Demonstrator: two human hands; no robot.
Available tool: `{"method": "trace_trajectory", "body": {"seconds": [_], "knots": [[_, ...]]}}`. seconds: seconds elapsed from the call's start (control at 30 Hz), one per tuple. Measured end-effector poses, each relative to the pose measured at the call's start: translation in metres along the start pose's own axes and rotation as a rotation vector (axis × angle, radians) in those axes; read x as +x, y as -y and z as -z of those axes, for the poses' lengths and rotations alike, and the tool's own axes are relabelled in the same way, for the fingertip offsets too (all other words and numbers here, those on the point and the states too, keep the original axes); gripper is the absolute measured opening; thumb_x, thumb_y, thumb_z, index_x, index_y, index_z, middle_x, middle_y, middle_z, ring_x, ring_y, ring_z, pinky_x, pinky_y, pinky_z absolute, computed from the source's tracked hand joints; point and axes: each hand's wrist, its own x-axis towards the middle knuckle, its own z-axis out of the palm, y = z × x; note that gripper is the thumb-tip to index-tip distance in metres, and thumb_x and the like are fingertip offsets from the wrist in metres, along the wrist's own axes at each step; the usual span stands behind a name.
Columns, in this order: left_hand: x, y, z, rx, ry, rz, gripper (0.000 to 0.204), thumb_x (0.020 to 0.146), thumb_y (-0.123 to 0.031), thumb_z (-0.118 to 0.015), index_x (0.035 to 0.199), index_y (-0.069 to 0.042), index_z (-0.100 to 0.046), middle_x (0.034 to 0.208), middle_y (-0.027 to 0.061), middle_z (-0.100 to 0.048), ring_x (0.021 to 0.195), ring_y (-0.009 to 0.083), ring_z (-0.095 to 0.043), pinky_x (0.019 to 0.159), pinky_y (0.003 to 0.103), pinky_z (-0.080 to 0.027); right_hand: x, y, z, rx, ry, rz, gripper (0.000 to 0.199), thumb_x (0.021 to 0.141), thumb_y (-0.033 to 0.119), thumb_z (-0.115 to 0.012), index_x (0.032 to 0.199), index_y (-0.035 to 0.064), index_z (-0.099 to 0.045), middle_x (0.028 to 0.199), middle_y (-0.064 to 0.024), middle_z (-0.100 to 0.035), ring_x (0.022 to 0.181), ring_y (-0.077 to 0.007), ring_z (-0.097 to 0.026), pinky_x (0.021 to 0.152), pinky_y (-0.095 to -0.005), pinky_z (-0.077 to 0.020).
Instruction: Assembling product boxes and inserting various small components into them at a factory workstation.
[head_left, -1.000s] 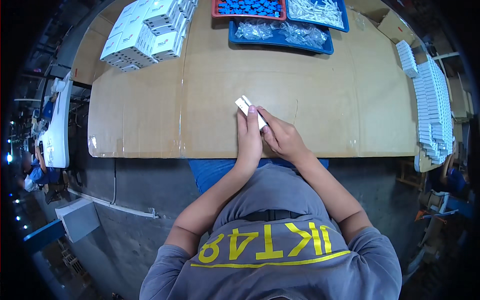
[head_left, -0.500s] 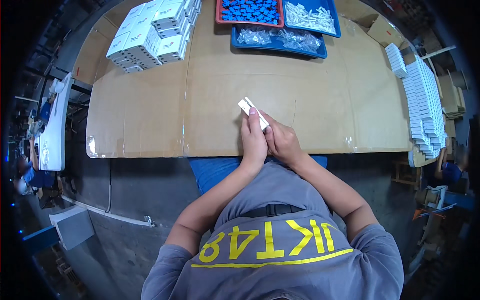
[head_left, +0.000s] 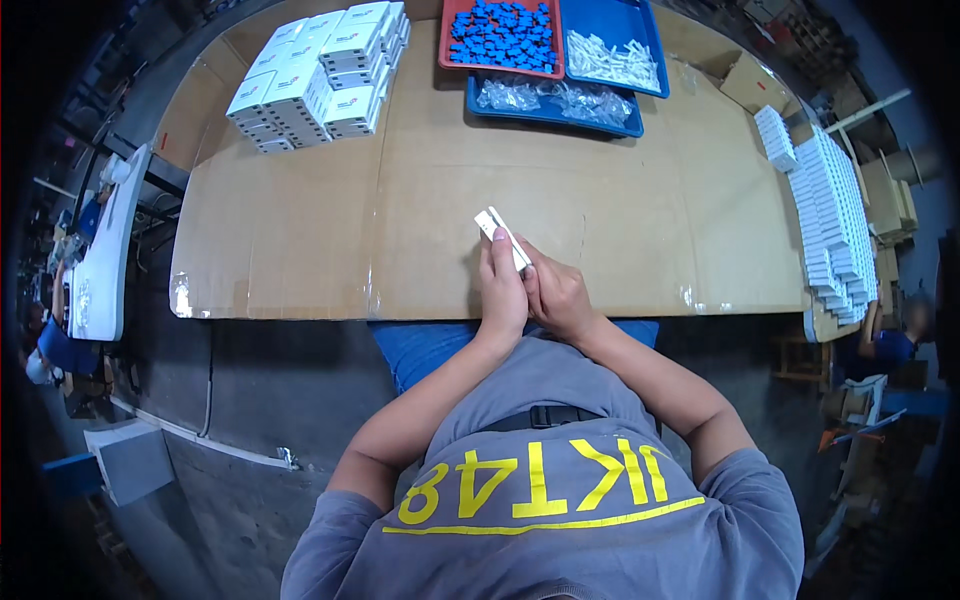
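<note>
Just above the table's near edge I hold a small, flat white rectangular piece (head_left: 510, 246), tilted with its upper end toward the far left. My left hand (head_left: 505, 290) is closed round it, the thumb pressing along its top face. Against its lower end lies my right hand (head_left: 562, 298), with curled fingers that touch both the piece and my left hand. Fingers and palms hide the underside, and its exact kind is too small to make out.
White boxes (head_left: 300, 95) stand stacked at the far left of the cardboard-covered table (head_left: 290, 240). Farther back are a red tray (head_left: 500, 68) of blue parts, a blue tray (head_left: 612, 82) of white parts, and a blue tray (head_left: 560, 122) of clear bags. White pieces (head_left: 830, 215) are stacked at right.
The view has shifted slightly, so the trays and stacks appear a little lower. Both hands keep hold of the white piece; the right thumb has drawn down off its lower end.
</note>
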Motion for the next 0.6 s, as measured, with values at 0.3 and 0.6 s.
{"method": "trace_trajectory", "body": {"seconds": [0.3,0.6], "knots": [[0.011,0.005,-0.003,0.109,0.048,-0.024,0.046,0.113,-0.038,-0.041,0.141,-0.003,-0.051,0.114,0.0073,-0.060,0.104,0.0143,-0.057,0.091,0.030,-0.049,-0.001,-0.016,0.003,0.157,-0.029,-0.083,0.039,0.105,0.010,-0.053,0.139,-0.0088,-0.058,0.127,-0.0273,-0.068,0.102,-0.0374,-0.074,0.087,-0.0401,-0.0606],[0.041,-0.017,-0.004,0.359,0.358,-0.367,0.118,0.079,-0.042,-0.079,0.167,-0.007,-0.008,0.152,0.0213,-0.041,0.145,0.0336,-0.042,0.122,0.047,-0.031,0.029,-0.044,0.053,1.198,0.154,-1.049,0.048,0.110,0.034,-0.055,0.145,0.0002,-0.056,0.131,-0.0128,-0.067,0.115,-0.0187,-0.065,0.099,-0.0331,-0.0531]]}}
